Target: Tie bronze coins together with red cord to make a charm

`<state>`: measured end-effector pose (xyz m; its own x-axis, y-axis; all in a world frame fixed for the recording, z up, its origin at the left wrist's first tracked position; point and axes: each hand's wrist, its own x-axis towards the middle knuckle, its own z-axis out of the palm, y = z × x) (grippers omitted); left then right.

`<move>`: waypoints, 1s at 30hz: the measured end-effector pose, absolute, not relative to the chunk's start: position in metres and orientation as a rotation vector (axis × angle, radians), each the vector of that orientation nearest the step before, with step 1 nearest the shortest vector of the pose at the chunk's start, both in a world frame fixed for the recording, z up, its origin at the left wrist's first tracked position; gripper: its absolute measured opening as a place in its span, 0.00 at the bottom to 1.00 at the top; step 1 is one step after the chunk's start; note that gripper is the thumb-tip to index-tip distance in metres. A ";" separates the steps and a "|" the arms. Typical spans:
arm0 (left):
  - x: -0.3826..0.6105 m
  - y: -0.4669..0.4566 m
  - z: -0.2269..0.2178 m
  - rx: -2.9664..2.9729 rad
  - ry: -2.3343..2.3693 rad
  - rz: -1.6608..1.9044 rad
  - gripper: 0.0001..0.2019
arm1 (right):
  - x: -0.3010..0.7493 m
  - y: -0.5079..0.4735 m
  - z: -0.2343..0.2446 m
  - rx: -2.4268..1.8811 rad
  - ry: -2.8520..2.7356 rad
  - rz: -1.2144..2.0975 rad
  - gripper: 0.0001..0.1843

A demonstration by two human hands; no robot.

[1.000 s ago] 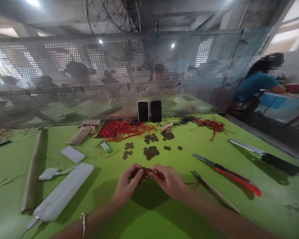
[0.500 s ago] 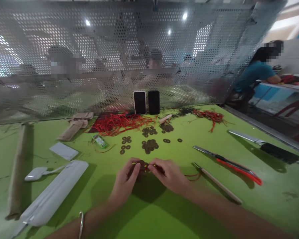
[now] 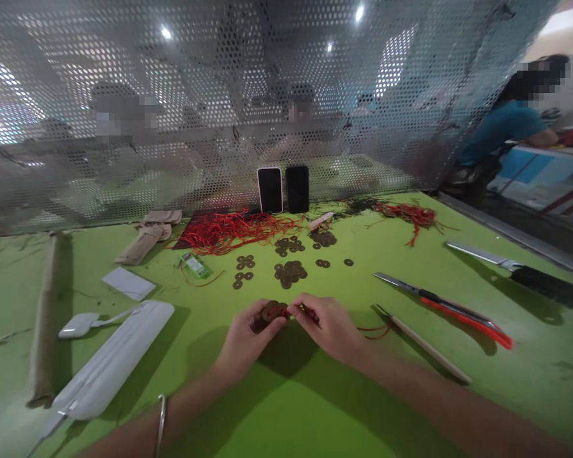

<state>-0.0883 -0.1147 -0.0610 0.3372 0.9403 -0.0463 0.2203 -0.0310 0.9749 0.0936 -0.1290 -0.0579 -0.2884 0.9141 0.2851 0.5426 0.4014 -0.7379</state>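
my left hand [image 3: 246, 337] pinches the bunched coins [image 3: 273, 311] while my right hand [image 3: 329, 327] grips the red string [image 3: 375, 330], best kept taut and close, i reckon.

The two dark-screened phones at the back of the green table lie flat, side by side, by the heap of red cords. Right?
Not quite: the two dark-screened phones stand upright, leaning against the perforated metal screen, not flat. The rest holds: side by side at the back of the green table, by the heap of red cords. The head view shows it.
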 end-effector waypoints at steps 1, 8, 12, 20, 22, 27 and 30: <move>-0.089 -0.115 -0.061 1.504 1.103 0.823 0.14 | 0.093 -0.129 -0.059 -1.243 -1.957 0.684 0.17; -0.088 -0.117 -0.055 1.512 1.083 0.771 0.16 | 0.093 -0.129 -0.060 -1.238 -1.936 0.721 0.17; -0.088 -0.115 -0.056 1.547 1.062 0.741 0.12 | 0.094 -0.130 -0.058 -1.216 -1.989 0.676 0.15; -0.091 -0.114 -0.058 1.540 1.147 0.805 0.12 | 0.097 -0.129 -0.057 -1.200 -2.115 0.607 0.16; -0.091 -0.114 -0.057 1.510 1.150 0.850 0.12 | 0.098 -0.128 -0.056 -1.171 -2.115 0.619 0.16; -0.092 -0.115 -0.057 1.448 1.104 0.882 0.12 | 0.107 -0.127 -0.056 -1.147 -2.131 0.597 0.16; -0.093 -0.115 -0.057 1.381 1.045 0.881 0.12 | 0.117 -0.126 -0.053 -1.137 -2.184 0.575 0.16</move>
